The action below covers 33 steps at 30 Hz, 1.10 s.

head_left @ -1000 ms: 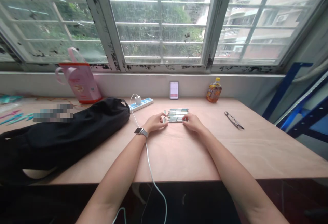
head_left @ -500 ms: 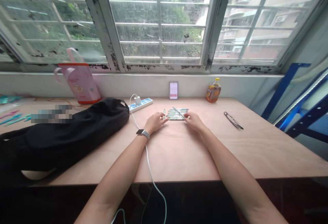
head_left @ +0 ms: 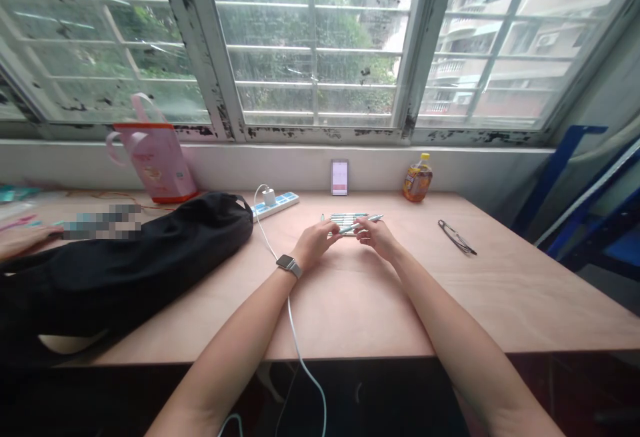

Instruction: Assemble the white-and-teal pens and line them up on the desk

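A slim white-and-teal pen is held slantwise between my two hands, just above the desk. My left hand pinches its left end, and a watch is on that wrist. Closed around the right part of the pen is my right hand, with the tip sticking out past the fingers. Behind the hands lies a row of similar pens, side by side and partly covered by my fingers. A small teal piece stands out just beyond my left hand; its kind is unclear.
A phone leans on the wall, with a bottle to its right. Glasses lie at right. A power strip, white cable, black bag and pink bag are at left. Another person's hand reaches in there.
The pen that lay slanted over the row is now lifted between both hands. My left hand has moved right to its end. Another person's hand has appeared at far left.
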{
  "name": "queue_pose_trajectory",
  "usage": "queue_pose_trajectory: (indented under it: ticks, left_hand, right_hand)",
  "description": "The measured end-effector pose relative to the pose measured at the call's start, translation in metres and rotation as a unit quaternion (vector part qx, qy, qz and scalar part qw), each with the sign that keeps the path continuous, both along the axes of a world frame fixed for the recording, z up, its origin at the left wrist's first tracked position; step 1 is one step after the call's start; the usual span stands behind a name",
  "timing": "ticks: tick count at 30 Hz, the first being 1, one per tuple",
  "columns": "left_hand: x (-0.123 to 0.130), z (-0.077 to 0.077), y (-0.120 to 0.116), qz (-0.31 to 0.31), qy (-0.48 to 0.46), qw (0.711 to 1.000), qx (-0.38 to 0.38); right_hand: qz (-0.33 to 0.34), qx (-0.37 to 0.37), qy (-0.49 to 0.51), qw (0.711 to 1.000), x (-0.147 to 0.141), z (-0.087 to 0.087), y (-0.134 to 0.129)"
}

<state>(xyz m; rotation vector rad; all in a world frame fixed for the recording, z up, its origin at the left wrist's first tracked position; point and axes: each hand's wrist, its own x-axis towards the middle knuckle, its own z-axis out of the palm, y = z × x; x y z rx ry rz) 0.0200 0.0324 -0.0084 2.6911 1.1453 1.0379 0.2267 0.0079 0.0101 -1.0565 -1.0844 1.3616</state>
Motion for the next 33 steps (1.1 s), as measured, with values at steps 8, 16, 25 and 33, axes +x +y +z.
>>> queue_pose_trajectory:
  ticks: [8,16,25,33]
  left_hand:
    - [-0.004,-0.003,0.006,0.003,-0.193,0.978,-0.075]
    - [0.004,-0.001,0.01,-0.019,-0.405,0.894,-0.188]
    - [0.002,-0.005,0.014,-0.006,-0.375,0.895,-0.244]
    - [0.008,-0.005,0.003,-0.002,-0.271,0.947,-0.173]
  right_hand:
    - [-0.098,-0.021,-0.013,0.995,0.02,-0.006,0.011]
    - [0.014,0.042,-0.097,0.994,0.008,-0.014,0.007]
    - [-0.016,0.111,-0.266,0.957,0.011,-0.019,0.014]
    - [-0.117,0.141,-0.419,0.889,0.018,-0.021,0.019]
